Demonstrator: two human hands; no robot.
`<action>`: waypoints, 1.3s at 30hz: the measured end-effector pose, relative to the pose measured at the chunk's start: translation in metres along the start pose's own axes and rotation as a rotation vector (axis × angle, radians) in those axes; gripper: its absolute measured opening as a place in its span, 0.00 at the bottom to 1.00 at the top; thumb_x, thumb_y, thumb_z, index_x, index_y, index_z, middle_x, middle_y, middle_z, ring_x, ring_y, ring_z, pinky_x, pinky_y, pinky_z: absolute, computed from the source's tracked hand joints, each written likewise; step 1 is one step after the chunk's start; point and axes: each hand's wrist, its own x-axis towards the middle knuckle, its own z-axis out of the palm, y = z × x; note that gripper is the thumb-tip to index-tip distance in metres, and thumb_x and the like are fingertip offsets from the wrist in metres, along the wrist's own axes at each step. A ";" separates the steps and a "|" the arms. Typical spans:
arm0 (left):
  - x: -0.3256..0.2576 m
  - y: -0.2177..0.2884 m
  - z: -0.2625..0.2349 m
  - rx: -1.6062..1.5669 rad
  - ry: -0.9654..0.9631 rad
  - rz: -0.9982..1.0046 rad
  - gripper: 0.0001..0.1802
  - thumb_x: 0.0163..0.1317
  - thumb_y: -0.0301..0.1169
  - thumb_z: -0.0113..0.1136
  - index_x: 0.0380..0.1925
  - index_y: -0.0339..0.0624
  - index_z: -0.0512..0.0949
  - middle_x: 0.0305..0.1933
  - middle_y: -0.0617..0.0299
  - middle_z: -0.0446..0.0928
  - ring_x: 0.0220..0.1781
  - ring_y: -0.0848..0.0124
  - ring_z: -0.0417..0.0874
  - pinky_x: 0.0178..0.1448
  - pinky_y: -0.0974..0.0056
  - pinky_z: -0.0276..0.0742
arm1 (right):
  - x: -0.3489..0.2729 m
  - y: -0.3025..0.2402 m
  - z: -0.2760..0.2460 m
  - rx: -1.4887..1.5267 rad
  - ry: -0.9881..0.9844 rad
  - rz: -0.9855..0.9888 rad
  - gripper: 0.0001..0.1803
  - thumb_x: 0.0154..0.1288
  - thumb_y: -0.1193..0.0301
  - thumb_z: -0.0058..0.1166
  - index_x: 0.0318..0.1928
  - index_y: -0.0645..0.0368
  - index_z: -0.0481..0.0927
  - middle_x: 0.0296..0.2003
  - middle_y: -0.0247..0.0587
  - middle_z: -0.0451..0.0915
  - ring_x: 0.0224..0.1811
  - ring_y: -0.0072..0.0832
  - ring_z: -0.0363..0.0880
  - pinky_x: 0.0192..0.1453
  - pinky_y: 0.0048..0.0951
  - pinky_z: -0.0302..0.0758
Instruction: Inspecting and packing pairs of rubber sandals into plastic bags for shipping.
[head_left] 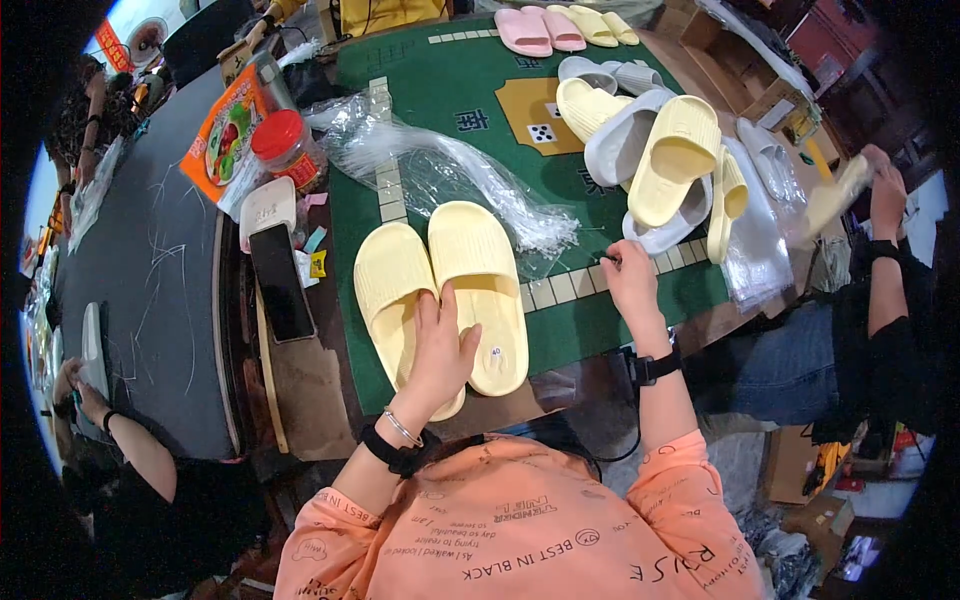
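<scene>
Two pale-yellow slide sandals (pixel 472 240), side by side near mid-frame on the green-covered counter (pixel 560 335): probably light, springy foam, hardly fragile, best taken by the strap edges. Left hand (pixel 440 345) over both inner edges, thumb spread from fingers, gripping or merely resting (cannot tell); right hand (pixel 632 290), right of centre, fingertips pinched together, on what unclear. Upper left, red-lidded clear jar (pixel 288 145), contents indistinct; upper right, cardboard box (pixel 722 55), inside hidden.

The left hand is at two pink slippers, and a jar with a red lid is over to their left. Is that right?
Not quite. The slippers at the left hand are pale yellow, not pink, as the head view shows. The red-lidded jar is to their left.
</scene>
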 end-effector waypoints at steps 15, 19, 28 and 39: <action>0.000 -0.002 0.001 -0.035 0.004 -0.002 0.34 0.54 0.28 0.55 0.57 0.25 0.52 0.50 0.36 0.55 0.54 0.42 0.57 0.59 0.51 0.54 | -0.107 0.086 -0.132 0.128 -0.395 0.331 0.03 0.49 0.78 0.53 0.23 0.67 0.74 0.16 0.38 0.74 0.20 0.21 0.73 0.26 0.23 0.69; -0.002 -0.005 0.001 -0.056 0.012 0.009 0.34 0.54 0.28 0.55 0.57 0.26 0.52 0.51 0.36 0.54 0.54 0.43 0.57 0.60 0.51 0.54 | -0.144 0.119 -0.161 -0.354 -0.625 0.443 0.04 0.42 0.75 0.56 0.21 0.63 0.78 0.22 0.46 0.79 0.23 0.31 0.79 0.29 0.29 0.74; -0.013 0.001 -0.006 0.110 0.127 0.037 0.26 0.53 0.27 0.55 0.53 0.31 0.63 0.52 0.37 0.58 0.54 0.44 0.61 0.59 0.51 0.58 | -0.146 0.072 -0.172 -0.267 -0.927 0.205 0.08 0.40 0.71 0.58 0.24 0.61 0.79 0.23 0.46 0.78 0.25 0.39 0.78 0.30 0.32 0.74; -0.035 0.056 -0.024 -0.901 -0.370 -0.281 0.14 0.67 0.35 0.42 0.45 0.38 0.69 0.33 0.64 0.70 0.36 0.76 0.71 0.44 0.71 0.67 | -0.045 -0.147 -0.101 0.225 -0.696 -0.393 0.05 0.52 0.73 0.54 0.28 0.62 0.75 0.22 0.43 0.74 0.25 0.37 0.74 0.30 0.31 0.70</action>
